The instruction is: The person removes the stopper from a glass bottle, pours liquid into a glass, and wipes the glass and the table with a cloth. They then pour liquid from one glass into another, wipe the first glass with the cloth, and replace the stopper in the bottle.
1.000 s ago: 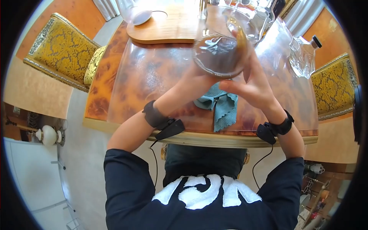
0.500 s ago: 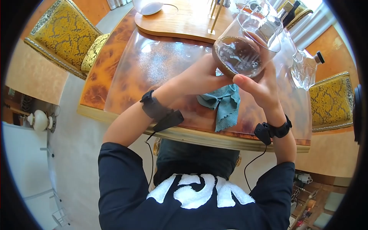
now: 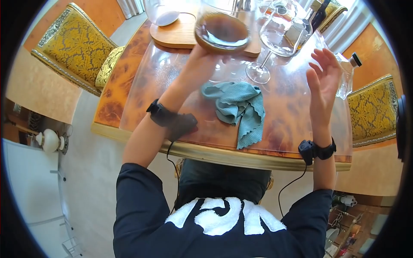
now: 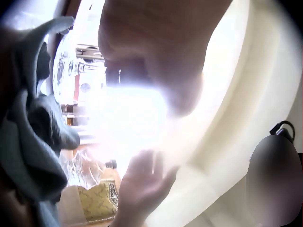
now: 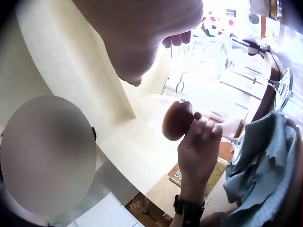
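Observation:
My left hand (image 3: 200,66) holds up a clear glass vessel with a round brown base (image 3: 222,32) over the far part of the table. In the right wrist view the fingers of that left hand (image 5: 201,146) curl at the brown base (image 5: 177,120). My right hand (image 3: 323,81) is raised at the right, fingers loosely spread, holding nothing. A crumpled teal cloth (image 3: 241,107) lies on the table between the forearms. Behind it stands a stemmed glass (image 3: 258,72). Glare hides the vessel in the left wrist view, where the right hand (image 4: 144,184) shows below.
A wooden board (image 3: 172,41) at the back left bears another glass vessel with a pale bottom (image 3: 167,18). A faceted glass decanter with a black stopper (image 3: 346,79) stands at the right edge, and dark bottles (image 3: 318,15) stand at the back. Yellow patterned chairs (image 3: 75,47) flank the table (image 3: 189,146).
Both hands were on the glass vessel; my right hand has let go and moved right. The left hand has carried the vessel left and away, uncovering the cloth and the stemmed glass's foot.

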The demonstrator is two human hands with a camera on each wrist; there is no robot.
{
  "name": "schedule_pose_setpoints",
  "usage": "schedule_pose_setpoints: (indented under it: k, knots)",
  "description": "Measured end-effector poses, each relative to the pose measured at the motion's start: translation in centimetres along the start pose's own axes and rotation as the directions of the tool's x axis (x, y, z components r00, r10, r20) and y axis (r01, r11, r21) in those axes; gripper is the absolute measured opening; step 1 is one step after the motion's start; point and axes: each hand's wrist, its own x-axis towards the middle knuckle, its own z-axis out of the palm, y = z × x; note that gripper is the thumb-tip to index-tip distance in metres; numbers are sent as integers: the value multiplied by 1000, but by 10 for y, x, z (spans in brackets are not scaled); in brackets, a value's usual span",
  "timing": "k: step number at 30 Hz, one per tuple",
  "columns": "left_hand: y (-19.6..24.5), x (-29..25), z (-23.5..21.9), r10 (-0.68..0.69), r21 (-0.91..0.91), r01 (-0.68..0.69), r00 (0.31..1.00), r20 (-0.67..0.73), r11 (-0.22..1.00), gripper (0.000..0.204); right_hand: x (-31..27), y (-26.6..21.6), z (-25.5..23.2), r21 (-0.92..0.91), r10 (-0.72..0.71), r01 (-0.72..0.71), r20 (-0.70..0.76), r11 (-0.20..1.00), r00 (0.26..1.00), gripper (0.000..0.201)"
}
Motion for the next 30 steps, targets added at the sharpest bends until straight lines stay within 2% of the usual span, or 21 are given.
schedule_pose_setpoints:
  k: [1, 2, 3, 4, 5, 6, 8, 9, 10, 13, 15, 18, 20, 22, 23, 25, 27, 29, 30]
  knots:
    - [-5, 4, -7, 1, 4, -1, 1000, 7, 1000, 25, 5, 8, -1, -65, 16, -18, -28, 998, 999, 77]
    - [-5, 8, -10, 21, -34, -22, 999, -42, 999, 23, 9, 20, -4, -96, 56, -56, -7, 994, 998, 87]
    - [-6, 10, -13, 40, -70, -46, 995, -93, 996, 21, 11, 29, -4, -93, 52, -53, -15, 994, 999, 87]
    - [-3, 12, -14, -9, -86, -4, 988, -152, 996, 18, 14, 37, -2, -50, 156, -153, 53, 987, 986, 94]
    - [-7, 14, -19, -2, -77, -9, 989, -147, 997, 18, 19, 44, -1, -12, 253, -254, 126, 967, 959, 101]
    - [-13, 16, -24, -19, -96, 4, 987, -158, 995, 18, 24, 51, -1, -18, 279, -281, 193, 960, 941, 112]
    - [-12, 16, -24, -100, -135, 71, 970, -223, 988, 12, 32, 47, 9, 31, 288, -303, 231, 952, 929, 114]
    - [-12, 18, -23, -97, -129, 70, 970, -221, 989, 12, 36, 46, 12, 67, 304, -333, 273, 941, 913, 115]
    - [-16, 18, -23, -114, -126, 86, 965, -235, 988, 12, 43, 52, 17, 51, 257, -281, 275, 958, 926, 117]
    - [-28, 18, -23, -137, -149, 102, 957, -254, 984, 14, 48, 56, 29, 105, 216, -256, 290, 961, 932, 116]
    - [-32, 21, -26, -128, -166, 94, 970, -207, 982, 15, 52, 63, 31, 112, 238, -281, 294, 953, 925, 113]
    - [-29, 19, -23, -137, -177, 101, 968, -209, 979, 16, 54, 64, 28, 112, 254, -295, 281, 949, 925, 105]
    - [-30, 20, -22, -139, -180, 102, 969, -205, 978, 17, 57, 55, 25, 103, 243, -278, 267, 955, 933, 99]
    - [-33, 20, -24, -169, -155, 137, 962, -214, 978, 18, 55, 39, 17, 270, 205, -260, 214, 927, 955, 90]
    - [-33, 20, -25, -170, -163, 136, 961, -218, 977, 18, 54, 30, 14, 263, 207, -262, 220, 928, 953, 90]
    - [-32, 20, -27, -160, -93, 146, 971, -175, 985, 17, 48, 8, 10, 376, 191, -248, 182, 893, 965, 84]
    - [-28, 18, -26, -169, -66, 160, 971, -167, 985, 19, 37, -9, 17, 420, 171, -244, 206, 874, 964, 86]
    - [-26, 16, -26, -191, -4, 194, 959, -208, 981, 24, 26, -18, 26, 390, 74, -191, 296, 901, 952, 91]
    - [-24, 15, -28, -194, 63, 210, 961, -199, 976, 29, 18, -29, 35, 368, 149, -273, 333, 889, 931, 98]
